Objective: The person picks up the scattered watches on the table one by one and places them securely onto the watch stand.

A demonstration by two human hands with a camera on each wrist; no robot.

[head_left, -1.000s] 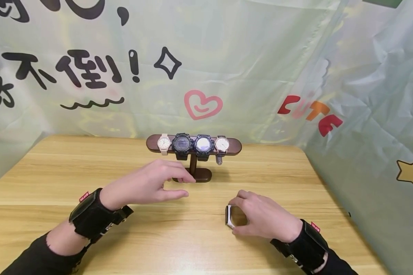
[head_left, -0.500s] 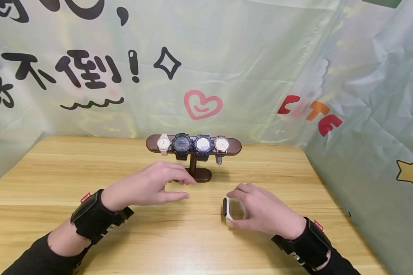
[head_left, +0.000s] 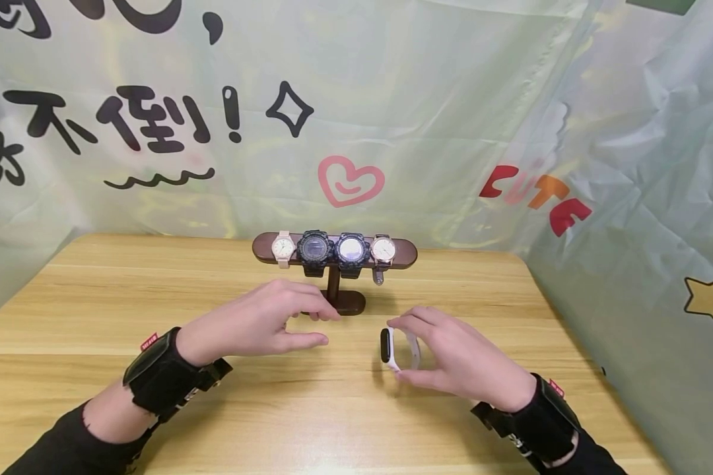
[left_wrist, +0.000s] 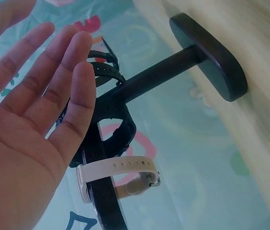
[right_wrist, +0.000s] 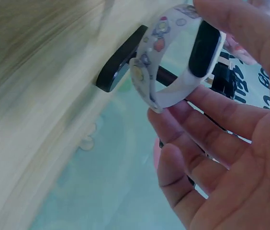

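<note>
My right hand [head_left: 457,353] pinches a white fitness band [head_left: 416,349] between thumb and fingers, above the table right of centre. In the right wrist view the fitness band [right_wrist: 147,79] is a fastened loop with small printed pictures on the strap and a dark oval screen. My left hand [head_left: 267,318] holds nothing; its fingers are loosely extended in front of the stand's base. A dark brown watch stand [head_left: 405,254] carries several watches: a pale pink one [head_left: 282,249], two bulky black ones, and a rose-gold one [head_left: 383,249] at the right.
The light wood table [head_left: 154,277] reaches back to a pale green printed cloth [head_left: 440,132] hanging behind it. Another cloth wall [head_left: 647,218] stands along the right edge. Both wrists wear black straps [head_left: 163,374].
My right hand has lifted the fitness band slightly and moved it a little toward the stand, turning its screen leftward. My left hand has barely moved.
</note>
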